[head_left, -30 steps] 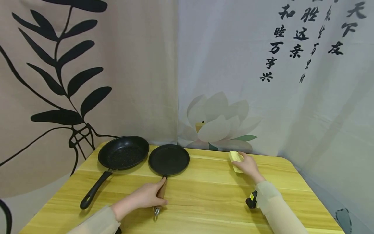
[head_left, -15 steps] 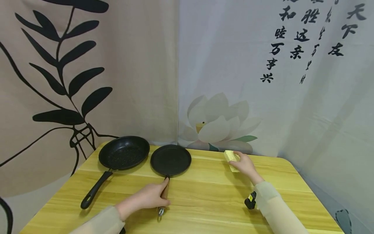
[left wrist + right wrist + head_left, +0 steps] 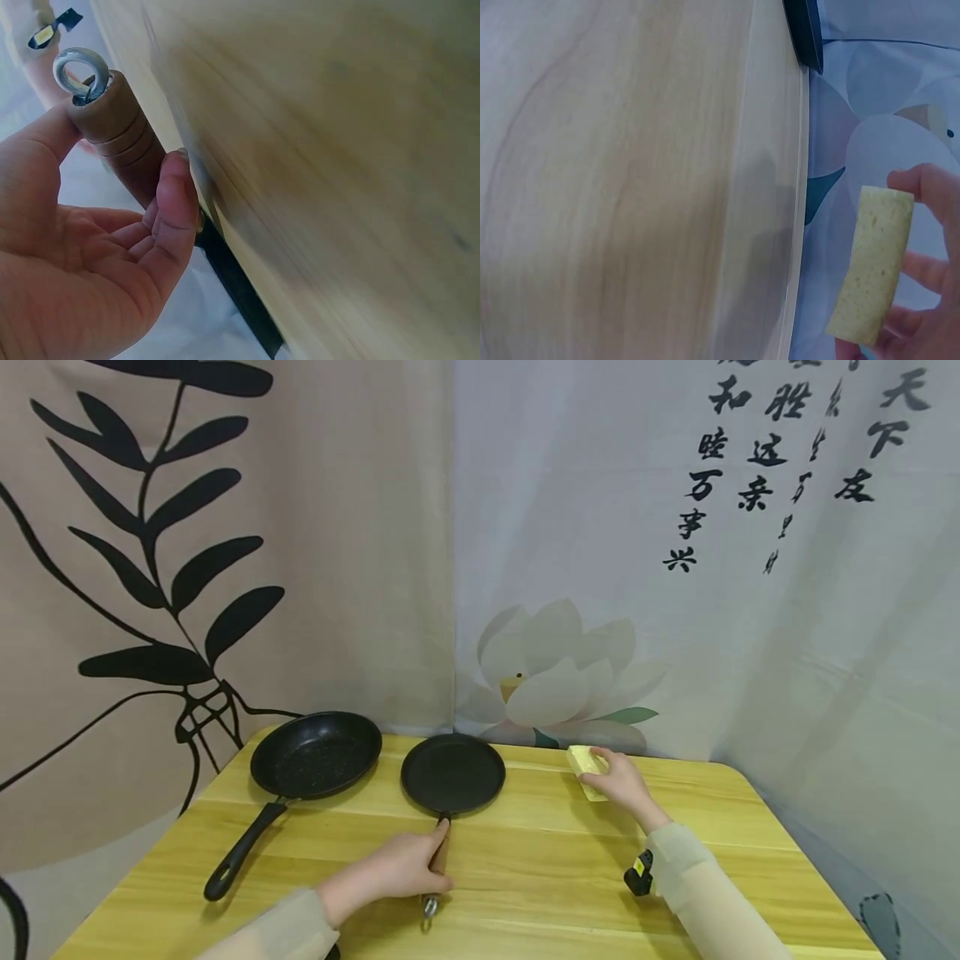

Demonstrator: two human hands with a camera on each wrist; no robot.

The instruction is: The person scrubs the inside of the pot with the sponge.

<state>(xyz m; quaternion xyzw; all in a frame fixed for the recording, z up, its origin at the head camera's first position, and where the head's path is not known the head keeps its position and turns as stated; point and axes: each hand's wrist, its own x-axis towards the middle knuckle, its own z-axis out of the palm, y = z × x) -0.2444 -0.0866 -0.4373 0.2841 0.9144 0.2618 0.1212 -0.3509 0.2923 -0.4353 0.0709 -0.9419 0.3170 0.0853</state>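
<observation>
My left hand [image 3: 397, 867] grips the wooden handle [image 3: 124, 135] of a flat black crepe pan [image 3: 453, 773]. In the left wrist view, thumb and fingers close around the handle, below its metal hanging ring [image 3: 81, 73]. The pan's round plate lies at the far middle of the table in the head view. My right hand [image 3: 628, 787] holds a yellow sponge [image 3: 872, 262] between thumb and fingers, to the right of the crepe pan and apart from it. Whether the sponge touches the tabletop I cannot tell.
A deeper black frying pan [image 3: 317, 756] stands at the table's back left, its handle pointing toward the front. The wooden table [image 3: 540, 868] ends at the back against a printed cloth [image 3: 375, 568]. A black wrist device [image 3: 639, 873] sits by the right sleeve.
My left hand and the crepe pan have shifted to the right, away from the frying pan. The right hand has brought the sponge slightly left, narrowing the gap between them.
</observation>
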